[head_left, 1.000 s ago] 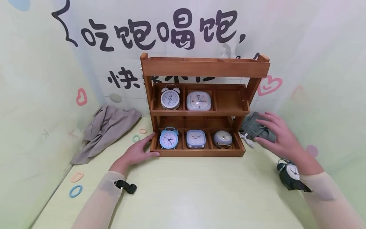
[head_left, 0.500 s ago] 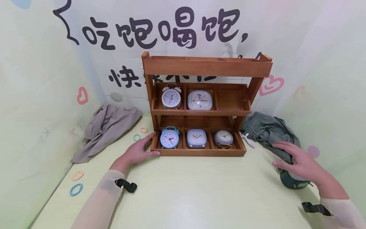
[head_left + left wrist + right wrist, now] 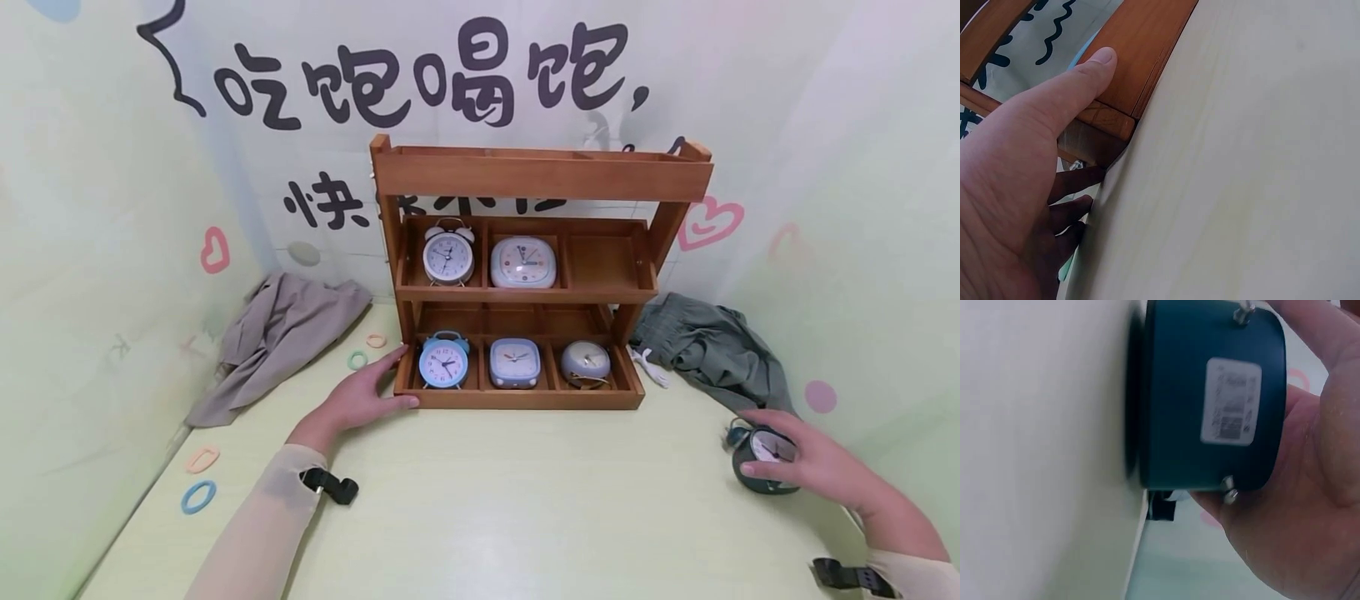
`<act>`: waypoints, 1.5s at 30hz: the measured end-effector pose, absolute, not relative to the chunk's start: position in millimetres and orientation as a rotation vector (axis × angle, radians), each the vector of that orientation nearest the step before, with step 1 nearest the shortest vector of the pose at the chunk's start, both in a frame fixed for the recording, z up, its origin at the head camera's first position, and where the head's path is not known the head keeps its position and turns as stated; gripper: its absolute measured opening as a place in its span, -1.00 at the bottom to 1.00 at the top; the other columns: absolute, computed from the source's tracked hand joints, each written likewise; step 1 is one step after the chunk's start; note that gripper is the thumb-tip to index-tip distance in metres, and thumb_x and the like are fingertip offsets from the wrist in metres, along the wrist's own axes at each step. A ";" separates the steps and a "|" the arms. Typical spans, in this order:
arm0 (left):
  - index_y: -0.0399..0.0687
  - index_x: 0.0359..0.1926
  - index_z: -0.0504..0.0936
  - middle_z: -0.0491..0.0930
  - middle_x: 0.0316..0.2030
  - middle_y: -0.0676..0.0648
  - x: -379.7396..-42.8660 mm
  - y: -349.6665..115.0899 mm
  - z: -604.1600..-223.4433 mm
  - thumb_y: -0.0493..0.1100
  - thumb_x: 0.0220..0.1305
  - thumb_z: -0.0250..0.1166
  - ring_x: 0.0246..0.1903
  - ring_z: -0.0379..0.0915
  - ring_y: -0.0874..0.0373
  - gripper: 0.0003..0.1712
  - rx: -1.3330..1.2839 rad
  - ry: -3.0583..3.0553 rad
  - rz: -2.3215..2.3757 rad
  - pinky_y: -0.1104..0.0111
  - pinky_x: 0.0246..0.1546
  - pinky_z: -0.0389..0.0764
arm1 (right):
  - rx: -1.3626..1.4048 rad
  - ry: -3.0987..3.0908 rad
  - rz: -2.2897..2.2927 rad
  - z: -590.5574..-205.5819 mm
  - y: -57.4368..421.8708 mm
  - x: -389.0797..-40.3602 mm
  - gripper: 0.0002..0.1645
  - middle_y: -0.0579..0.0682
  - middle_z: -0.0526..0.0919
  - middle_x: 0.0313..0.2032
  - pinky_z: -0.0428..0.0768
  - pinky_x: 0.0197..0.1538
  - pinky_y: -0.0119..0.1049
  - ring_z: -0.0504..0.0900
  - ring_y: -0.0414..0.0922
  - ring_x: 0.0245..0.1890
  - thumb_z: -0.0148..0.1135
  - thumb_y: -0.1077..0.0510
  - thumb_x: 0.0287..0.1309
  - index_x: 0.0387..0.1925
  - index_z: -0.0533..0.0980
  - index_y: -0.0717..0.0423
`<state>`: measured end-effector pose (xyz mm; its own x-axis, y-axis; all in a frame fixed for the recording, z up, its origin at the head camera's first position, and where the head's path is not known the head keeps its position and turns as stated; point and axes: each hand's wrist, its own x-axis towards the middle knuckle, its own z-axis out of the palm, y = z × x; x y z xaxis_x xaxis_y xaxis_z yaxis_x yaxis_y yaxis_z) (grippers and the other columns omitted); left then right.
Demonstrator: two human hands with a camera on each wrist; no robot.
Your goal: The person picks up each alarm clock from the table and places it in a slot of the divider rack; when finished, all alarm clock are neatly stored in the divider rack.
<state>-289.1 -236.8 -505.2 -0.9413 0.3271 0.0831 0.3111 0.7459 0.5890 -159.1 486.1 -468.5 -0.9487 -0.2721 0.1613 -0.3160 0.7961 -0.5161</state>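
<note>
On the right side of the table, my right hand (image 3: 813,462) grips a dark green twin-bell alarm clock (image 3: 753,475) across its face. The clock lies face up, bells pointing away from me. In the right wrist view the clock's underside (image 3: 1175,419) shows a barcode label and two small metal feet, with the hand around its face side. My left hand (image 3: 352,408) holds the lower left corner of a brown wooden shelf (image 3: 525,400). Up close in the left wrist view, the thumb of the left hand (image 3: 1016,150) lies on the front board and the fingers on the side.
The shelf holds a white twin-bell clock (image 3: 448,257), a white square clock (image 3: 523,262), a blue twin-bell clock (image 3: 443,364), a blue square clock (image 3: 514,364) and a round grey clock (image 3: 585,362). Grey cloth (image 3: 292,333) and dark green cloth (image 3: 712,350) flank it. Rings (image 3: 198,497) lie left.
My right hand has come down and toward the right from beside the shelf, and now grips the green alarm clock. The left hand stays at the shelf's corner.
</note>
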 end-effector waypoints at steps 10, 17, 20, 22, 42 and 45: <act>0.44 0.81 0.09 0.30 0.68 -0.20 -291.3 -235.3 -505.1 0.65 0.19 0.47 0.61 0.24 -0.36 0.32 0.550 2.913 0.981 -0.37 0.52 0.32 | 0.457 -2.943 0.851 -470.0 498.7 -148.7 0.16 -0.19 0.51 0.29 0.41 -0.05 -0.55 0.35 -0.59 0.11 0.82 0.15 -0.03 0.58 0.43 0.20; 0.43 0.81 0.10 0.31 0.67 -0.21 -292.3 -235.7 -504.7 0.65 0.18 0.47 0.61 0.25 -0.36 0.33 0.557 2.916 0.988 -0.37 0.51 0.33 | 0.355 -3.001 0.883 -469.6 500.6 -144.7 0.16 -0.15 0.54 0.24 0.50 -0.10 -0.43 0.42 -0.51 0.03 0.78 0.14 0.06 0.62 0.37 0.24; 0.42 0.81 0.11 0.31 0.67 -0.22 -291.7 -236.1 -503.8 0.64 0.18 0.48 0.61 0.25 -0.37 0.33 0.556 2.915 0.993 -0.37 0.52 0.33 | 0.326 -3.016 0.868 -468.7 496.7 -146.5 0.19 0.14 0.55 0.30 0.49 -0.11 -0.40 0.42 -0.49 0.01 0.79 0.11 0.07 0.63 0.34 0.25; 0.41 0.81 0.11 0.31 0.66 -0.23 -291.3 -236.4 -503.5 0.64 0.18 0.48 0.60 0.25 -0.37 0.33 0.556 2.915 0.994 -0.37 0.52 0.33 | 0.309 -3.013 0.858 -467.7 493.9 -148.2 0.19 0.28 0.56 0.30 0.49 -0.10 -0.39 0.44 -0.47 0.00 0.81 0.09 0.05 0.62 0.36 0.26; 0.40 0.82 0.10 0.30 0.67 -0.23 -291.1 -236.5 -503.7 0.64 0.19 0.48 0.61 0.23 -0.39 0.33 0.548 2.916 0.981 -0.38 0.52 0.31 | 0.637 -2.661 0.804 -430.1 414.6 -184.6 0.24 0.17 0.52 0.45 0.29 0.13 -0.52 0.23 -0.59 0.37 0.96 0.09 -0.32 0.50 0.56 0.02; 0.41 0.82 0.09 0.29 0.67 -0.24 -290.0 -237.3 -505.7 0.64 0.18 0.48 0.61 0.23 -0.39 0.33 0.537 2.911 0.983 -0.39 0.52 0.30 | 0.686 -2.603 0.747 -406.7 392.3 -199.4 0.28 0.13 0.52 0.49 0.34 0.10 -0.39 0.31 -0.44 0.43 0.98 0.07 -0.36 0.51 0.56 0.01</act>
